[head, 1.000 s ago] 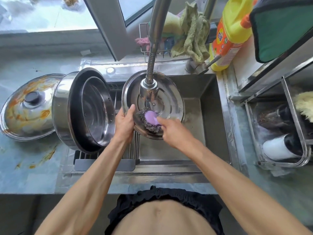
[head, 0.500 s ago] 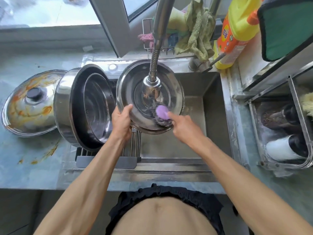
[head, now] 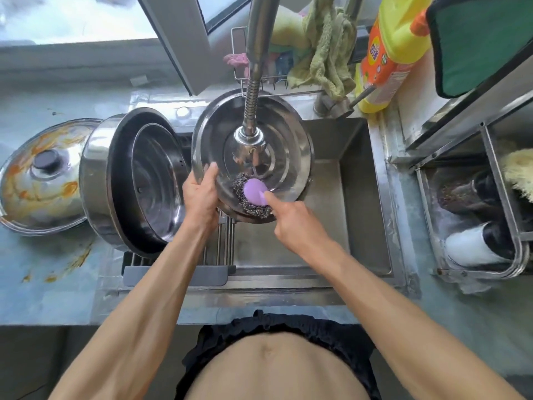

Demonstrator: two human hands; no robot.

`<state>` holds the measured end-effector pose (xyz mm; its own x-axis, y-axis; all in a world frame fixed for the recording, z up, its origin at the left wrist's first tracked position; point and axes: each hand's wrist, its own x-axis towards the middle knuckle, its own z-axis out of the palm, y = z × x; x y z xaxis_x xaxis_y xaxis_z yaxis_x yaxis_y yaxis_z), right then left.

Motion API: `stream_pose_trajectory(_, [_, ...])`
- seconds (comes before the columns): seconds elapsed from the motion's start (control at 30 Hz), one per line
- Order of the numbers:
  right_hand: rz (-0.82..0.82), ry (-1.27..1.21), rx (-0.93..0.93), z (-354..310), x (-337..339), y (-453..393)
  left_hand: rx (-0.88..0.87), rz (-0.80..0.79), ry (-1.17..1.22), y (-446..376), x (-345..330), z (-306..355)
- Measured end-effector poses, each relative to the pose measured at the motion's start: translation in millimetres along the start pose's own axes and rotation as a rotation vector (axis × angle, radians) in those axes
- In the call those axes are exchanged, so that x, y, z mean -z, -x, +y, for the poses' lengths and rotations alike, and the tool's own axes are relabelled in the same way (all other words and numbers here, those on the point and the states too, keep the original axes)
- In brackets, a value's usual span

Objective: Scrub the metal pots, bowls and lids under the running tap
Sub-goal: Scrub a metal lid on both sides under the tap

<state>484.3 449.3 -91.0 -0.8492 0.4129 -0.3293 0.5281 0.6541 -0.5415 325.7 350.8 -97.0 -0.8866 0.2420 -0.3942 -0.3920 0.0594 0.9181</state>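
Note:
A round metal lid (head: 285, 145) is held tilted over the sink, its ridged inner face toward me, under the tap's spray head (head: 250, 137). My left hand (head: 200, 194) grips the lid's lower left rim, thumb over the edge. My right hand (head: 297, 220) holds a steel-wool scrubber with a purple handle (head: 253, 194) and presses it against the lid's lower inner face. A big steel pot (head: 98, 168) lies on its side at the left with a smaller bowl (head: 158, 180) nested inside. A sauce-stained lid (head: 37, 174) rests on the counter at far left.
The steel sink (head: 354, 197) lies below the lid, a drying rack (head: 176, 272) across its left part. A yellow detergent bottle (head: 392, 47) and a green cloth (head: 326, 53) stand behind the sink. At the right, a metal rack (head: 432, 215) holds brushes and bottles.
The scrubber has moved left and down along the lid's lower inner face. My left hand keeps the same rim grip.

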Motion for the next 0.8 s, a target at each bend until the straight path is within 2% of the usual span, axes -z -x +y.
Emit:
stream_pose_trajectory(0.13, [0.022,0.080,-0.236,43.8,19.5,-9.7,-0.046,-0.005,-0.052,4.0,10.9,1.8])
stream_pose_trajectory(0.17, [0.015,0.068,-0.236,37.2,17.2,-8.5,-0.053,-0.005,-0.064,5.3,9.7,1.7])
stream_pose_trajectory(0.3, [-0.052,-0.114,-0.048,2.3,-8.3,6.7,-0.015,0.007,-0.072,8.5,3.0,1.3])
stream_pose_trajectory(0.43, [-0.080,0.022,-0.210,47.4,10.3,2.1,-0.022,0.007,-0.134,16.0,5.8,-1.4])
stream_pose_trajectory(0.53, [-0.125,-0.053,-0.045,12.1,1.8,14.7,0.036,-0.044,-0.180,23.9,-2.7,-3.1])
stream_pose_trajectory(0.6, [-0.075,-0.105,0.077,-5.9,-3.8,8.5,0.106,-0.101,-0.201,27.9,-1.3,-4.8])
stream_pose_trajectory(0.67, [-0.036,-0.038,0.120,-9.5,5.4,-10.6,0.147,-0.140,-0.161,33.4,3.5,-5.1])
stream_pose_trajectory(0.8, [0.048,0.058,0.119,-12.0,20.2,-47.5,0.109,-0.203,-0.174,35.1,13.7,-5.9])
